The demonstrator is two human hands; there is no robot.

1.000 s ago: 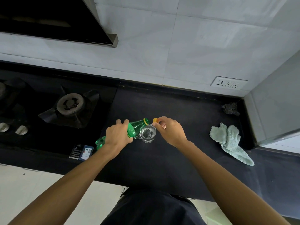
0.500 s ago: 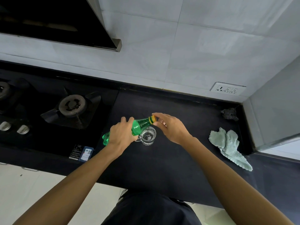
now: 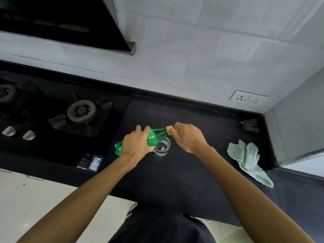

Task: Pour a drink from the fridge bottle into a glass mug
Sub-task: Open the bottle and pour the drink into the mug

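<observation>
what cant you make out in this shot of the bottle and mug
All in the head view:
- Yellow cap: mostly under the right hand's fingers, so I cannot tell whether it is tight or loose.
- Glass mug handle: hidden by the left hand and the green bottle.
- Stove labels: print too small to read.
- Far-left burner: cut off by the frame edge.

**Soft light, bowed edges**

Lit softly and evenly, brightest on the pale wall tiles (image 3: 228, 50) and the floor (image 3: 35, 199) at lower left. Sunk almost to black across the countertop (image 3: 175, 172) and hob (image 3: 52, 142). Touched by small highlights on the glass mug (image 3: 162, 149) and a glow through the green bottle (image 3: 156, 135). Sharp in the centre, slightly softer outward. Bent by the wide lens near the borders, bowing the countertop's back edge and the tile joints.
</observation>
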